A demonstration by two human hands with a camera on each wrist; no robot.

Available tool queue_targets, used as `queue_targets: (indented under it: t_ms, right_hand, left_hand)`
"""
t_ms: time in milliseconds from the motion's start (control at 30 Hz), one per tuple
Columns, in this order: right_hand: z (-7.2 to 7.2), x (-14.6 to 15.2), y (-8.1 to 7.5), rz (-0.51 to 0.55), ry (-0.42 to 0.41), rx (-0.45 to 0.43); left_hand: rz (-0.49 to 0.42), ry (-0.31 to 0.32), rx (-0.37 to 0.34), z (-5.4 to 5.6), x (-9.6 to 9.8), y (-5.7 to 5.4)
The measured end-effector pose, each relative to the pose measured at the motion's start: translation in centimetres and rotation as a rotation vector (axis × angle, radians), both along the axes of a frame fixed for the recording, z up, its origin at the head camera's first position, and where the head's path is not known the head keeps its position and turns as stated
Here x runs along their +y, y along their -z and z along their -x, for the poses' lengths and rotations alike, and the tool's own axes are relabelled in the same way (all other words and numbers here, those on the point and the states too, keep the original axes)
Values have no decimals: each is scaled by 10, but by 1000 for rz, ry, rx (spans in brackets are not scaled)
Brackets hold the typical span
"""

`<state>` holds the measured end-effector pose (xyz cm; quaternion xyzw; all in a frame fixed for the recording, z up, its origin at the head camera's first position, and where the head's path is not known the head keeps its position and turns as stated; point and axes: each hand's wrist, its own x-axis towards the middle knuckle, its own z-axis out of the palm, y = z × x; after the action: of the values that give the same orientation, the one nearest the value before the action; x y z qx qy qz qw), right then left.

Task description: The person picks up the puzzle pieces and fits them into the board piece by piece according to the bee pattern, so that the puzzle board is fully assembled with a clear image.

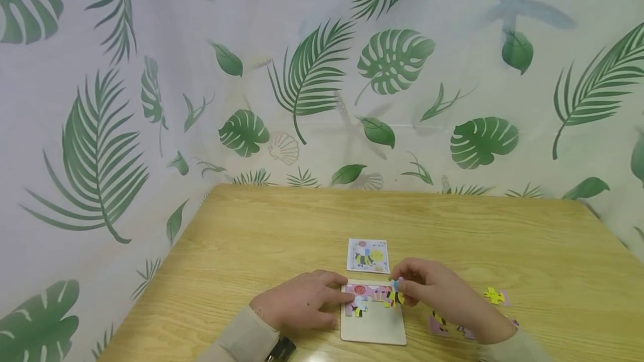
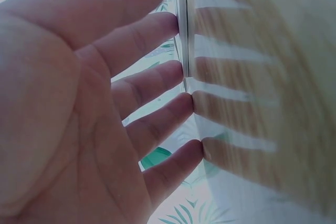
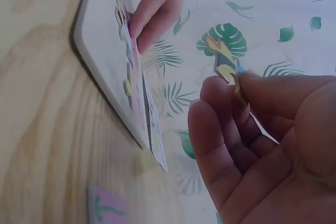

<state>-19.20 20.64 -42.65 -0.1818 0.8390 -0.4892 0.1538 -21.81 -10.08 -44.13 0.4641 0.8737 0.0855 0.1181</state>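
Observation:
A pale puzzle board [image 1: 373, 330] lies on the table with several joined pink and yellow puzzle pieces [image 1: 359, 290] along its far and left parts. My left hand [image 1: 306, 301] rests at the board's left side, fingers nearly straight. In the left wrist view its fingertips [image 2: 195, 149] touch the tabletop beside the board's edge, with the thumb and index finger by the board. Thumb and fingertips of my right hand [image 1: 436, 289] pinch a puzzle piece [image 3: 226, 62] with yellow, dark and blue parts. That piece is held up over the board's far right part, tilted.
Beyond the board lies a picture card [image 1: 368, 256] of a bee. Loose puzzle pieces lie to the right: a yellow one [image 1: 495, 295], a pink and black one [image 1: 437, 325] and another partly under the right wrist. A leaf-print curtain [image 1: 322, 71] hangs behind the wooden table [image 1: 261, 228].

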Motion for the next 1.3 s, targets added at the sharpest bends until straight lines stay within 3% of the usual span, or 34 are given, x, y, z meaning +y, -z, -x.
queue_targets:
  t_ms: [633, 833, 1300]
  right_hand:
    - [12, -45, 21, -215, 46, 29]
    - [10, -53, 25, -322, 48, 110]
    - [10, -56, 29, -354, 55, 136]
  left_hand:
    - [-4, 21, 24, 0, -1, 1]
    - [-1, 20, 29, 0, 0, 1]
    - [-23, -25, -5, -9, 7, -3]
